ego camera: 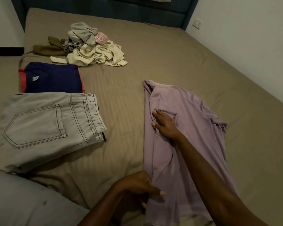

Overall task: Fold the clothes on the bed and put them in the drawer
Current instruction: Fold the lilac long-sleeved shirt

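A lilac shirt [186, 111] lies spread on the bed [153, 51], partly folded along its left side. My right hand [164, 123] rests flat on the shirt's middle with fingers spread. At the shirt's lower left edge my left hand [142, 188] pinches the fabric between thumb and fingers. Folded grey trousers [44, 128] lie at the left, and beyond them a folded navy garment [54, 77] sits on something red. A heap of unfolded clothes [88, 46] in cream, grey, pink and olive lies farther back. No drawer is in view.
A dark headboard [137, 8] runs along the far end. White walls close in on the right, with a socket [197, 23], and at the far left. A grey pillow or cushion [23, 201] sits at the near left corner.
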A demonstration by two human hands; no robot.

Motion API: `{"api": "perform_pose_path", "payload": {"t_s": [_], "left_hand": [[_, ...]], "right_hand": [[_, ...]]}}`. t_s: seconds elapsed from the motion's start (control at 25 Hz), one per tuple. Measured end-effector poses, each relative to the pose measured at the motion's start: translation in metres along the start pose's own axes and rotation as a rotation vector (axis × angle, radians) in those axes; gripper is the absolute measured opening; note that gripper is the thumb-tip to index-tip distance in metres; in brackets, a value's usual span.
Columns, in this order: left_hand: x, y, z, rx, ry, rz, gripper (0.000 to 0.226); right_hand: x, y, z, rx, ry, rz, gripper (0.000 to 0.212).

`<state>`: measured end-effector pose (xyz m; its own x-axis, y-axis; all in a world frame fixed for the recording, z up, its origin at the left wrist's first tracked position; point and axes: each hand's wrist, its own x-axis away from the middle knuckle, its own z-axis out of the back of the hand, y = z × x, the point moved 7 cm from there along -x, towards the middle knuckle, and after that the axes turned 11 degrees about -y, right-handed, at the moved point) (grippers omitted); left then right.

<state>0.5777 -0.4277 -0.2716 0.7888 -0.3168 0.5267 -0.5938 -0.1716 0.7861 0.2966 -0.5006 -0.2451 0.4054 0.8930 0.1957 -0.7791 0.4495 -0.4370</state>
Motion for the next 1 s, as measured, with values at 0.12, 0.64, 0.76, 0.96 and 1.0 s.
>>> {"api": "perform_pose_path", "payload": {"t_s": [0.12,0.64,0.76,0.96,1.0], "left_hand": [[0.0,0.006,0.016,0.101,0.218,-0.089,0.062],[-0.004,0.011,0.038,0.095,0.225,-0.21,0.039],[-0.009,0.022,0.043,0.227,0.298,-0.235,0.04],[-0.028,0.054,0.08,0.361,0.576,-0.308,0.044],[-0.032,0.058,0.087,0.292,0.6,-0.31,0.044]], "right_hand": [[-0.003,-0.001,0.009,-0.305,0.176,-0.017,0.06],[-0.108,0.004,0.049,-0.625,0.368,-0.233,0.02],[-0.119,0.024,0.072,-0.457,0.466,-0.291,0.02],[-0.156,0.039,0.08,-0.3,0.362,-0.331,0.021],[-0.162,0.042,0.084,-0.339,0.406,-0.328,0.02]]}}
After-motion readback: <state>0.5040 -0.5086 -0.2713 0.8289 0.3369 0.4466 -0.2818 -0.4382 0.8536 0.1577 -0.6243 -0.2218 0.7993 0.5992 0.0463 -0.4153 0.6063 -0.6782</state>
